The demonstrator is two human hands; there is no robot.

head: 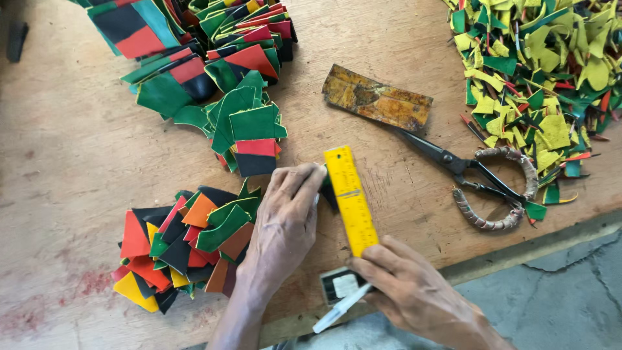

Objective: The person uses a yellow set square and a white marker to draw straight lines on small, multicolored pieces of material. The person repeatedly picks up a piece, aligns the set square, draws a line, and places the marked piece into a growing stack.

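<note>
Yellow ruler [350, 199] is lying on the wooden surface [78, 149], running between the two hands, its far end just beyond the left fingers [304, 178] and its near end under the right fingers [379, 256]. The left hand [283, 227] is pressing flat, fingers spread and bent down, pinning a small dark piece [328, 192] against the ruler's edge; it is gripping nothing, only holding down. The right hand [414, 291] is curling its fingers closed around a white pen [340, 308] while steadying the ruler's near end, beside a small dark block [341, 284] at the surface's edge.

Behind the left fingers, green, red and black cut pieces [249, 123] are piling up; beside the left wrist a mixed heap [181, 246] is sitting. Scissors [473, 178] are resting well to the right of the fingers, near a rusty strip [377, 97] and yellow-green scraps [544, 71].

Likely risk: the ruler is sitting close to the surface's edge, so uneven pressing could be letting it pivot, skewing any line, or the small piece could be slipping out from under the left fingertips.
</note>
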